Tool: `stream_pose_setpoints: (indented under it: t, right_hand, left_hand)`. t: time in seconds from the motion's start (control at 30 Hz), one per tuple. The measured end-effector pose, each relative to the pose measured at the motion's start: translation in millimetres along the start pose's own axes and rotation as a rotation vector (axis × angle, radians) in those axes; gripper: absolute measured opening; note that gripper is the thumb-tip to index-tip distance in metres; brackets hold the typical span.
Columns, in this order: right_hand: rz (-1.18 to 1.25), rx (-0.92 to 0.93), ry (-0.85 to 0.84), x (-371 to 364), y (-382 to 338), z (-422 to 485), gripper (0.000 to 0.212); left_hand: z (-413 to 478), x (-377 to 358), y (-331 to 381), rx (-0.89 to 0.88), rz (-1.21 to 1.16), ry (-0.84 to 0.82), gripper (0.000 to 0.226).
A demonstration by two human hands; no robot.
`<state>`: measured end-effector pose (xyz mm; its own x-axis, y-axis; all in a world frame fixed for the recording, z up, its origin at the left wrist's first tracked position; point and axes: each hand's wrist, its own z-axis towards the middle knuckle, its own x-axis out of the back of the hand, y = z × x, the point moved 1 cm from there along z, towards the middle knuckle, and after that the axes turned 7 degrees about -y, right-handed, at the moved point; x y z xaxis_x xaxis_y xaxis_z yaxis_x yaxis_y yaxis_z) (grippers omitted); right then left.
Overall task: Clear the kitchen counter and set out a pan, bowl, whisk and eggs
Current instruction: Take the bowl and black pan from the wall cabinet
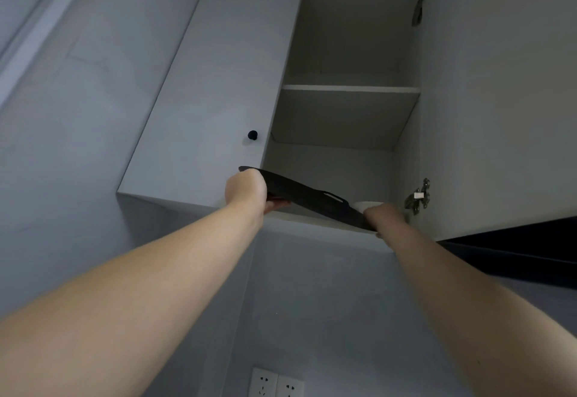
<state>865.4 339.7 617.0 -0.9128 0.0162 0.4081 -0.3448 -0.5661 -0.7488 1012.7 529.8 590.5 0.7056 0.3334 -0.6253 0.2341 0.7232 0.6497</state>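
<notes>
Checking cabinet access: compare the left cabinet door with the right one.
The left door is shut; the right door is swung wide open. The left door shows a black knob; the right door shows its metal hinges and no knob. Both are plain pale panels.

A home kitchen, seen from below. A white wall cupboard (203, 99) hangs high at 12 o'clock. Its left door is shut and carries a small black knob (252, 134); its right half stands open on a shelf (349, 88). A metal hinge (416, 198) sits on the open side at 3 o'clock. A flat black board (312, 196) with a slot handle, like a chopping board, tilts at the cupboard's lower edge, a white rounded rim (368, 204) just behind it. A double wall socket (276, 384) sits at 6 o'clock on the grey wall (62, 146)
</notes>
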Motion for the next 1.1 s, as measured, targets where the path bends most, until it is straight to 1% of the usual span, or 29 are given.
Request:
stream_pose_setpoints:
  t: [0.03,0.07,0.13,0.17,0.23,0.33,0.43,0.5,0.6,0.67,0.73,0.77,0.8,0.9,1.0,1.1]
  right_hand:
    - [0.018,-0.003,-0.038,0,1,-2,0.037]
    - [0.070,-0.036,-0.026,-1,4,-5,0.036]
    - [0.210,-0.115,-0.058,-3,7,-14,0.033]
    - [0.284,-0.134,-0.079,-2,6,-24,0.028]
    - [0.389,-0.145,-0.104,3,4,-48,0.017]
    - [0.516,-0.181,-0.146,10,8,-74,0.032]
    - [0.633,-0.265,-0.161,22,14,-111,0.034]
    - [0.696,-0.282,-0.166,31,21,-134,0.029]
    - [0.715,-0.291,-0.189,37,32,-168,0.013]
    - [0.786,-0.396,-0.175,38,43,-186,0.021]
    - [0.855,-0.492,-0.164,37,51,-202,0.019]
    - [0.888,-0.524,-0.157,37,55,-214,0.016]
    - [0.918,-0.539,-0.150,37,60,-225,0.018]
    - [0.950,-0.577,-0.121,35,77,-256,0.023]
    - [1.002,-0.686,-0.071,28,92,-285,0.021]
    - [0.987,-0.787,-0.036,25,115,-310,0.020]
  left_hand:
    - [-4,1,0,-0.016,0.016,0.019,0.041]
    - [-12,2,-1,-0.039,0.016,0.025,0.043]
    - [-23,4,-3,-0.071,0.013,0.022,0.046]
    - [-29,5,-4,-0.086,0.007,0.053,0.047]
    - [-51,4,-4,-0.100,0.034,0.063,0.049]
    - [-74,7,-4,-0.125,0.045,0.112,0.048]
    - [-103,12,-6,-0.124,0.077,0.129,0.048]
    - [-124,17,-7,-0.115,0.092,0.145,0.050]
    - [-155,25,-10,-0.072,0.092,0.157,0.048]
    - [-173,34,-13,-0.037,0.099,0.170,0.047]
    - [-187,45,-16,0.008,0.089,0.173,0.046]
    - [-194,50,-19,0.035,0.076,0.174,0.045]
    - [-200,55,-22,0.063,0.055,0.174,0.045]
    - [-220,68,-36,0.143,0.012,0.165,0.035]
    - [-235,82,-57,0.233,-0.006,0.160,0.027]
    - [-248,96,-81,0.340,-0.015,0.137,0.031]
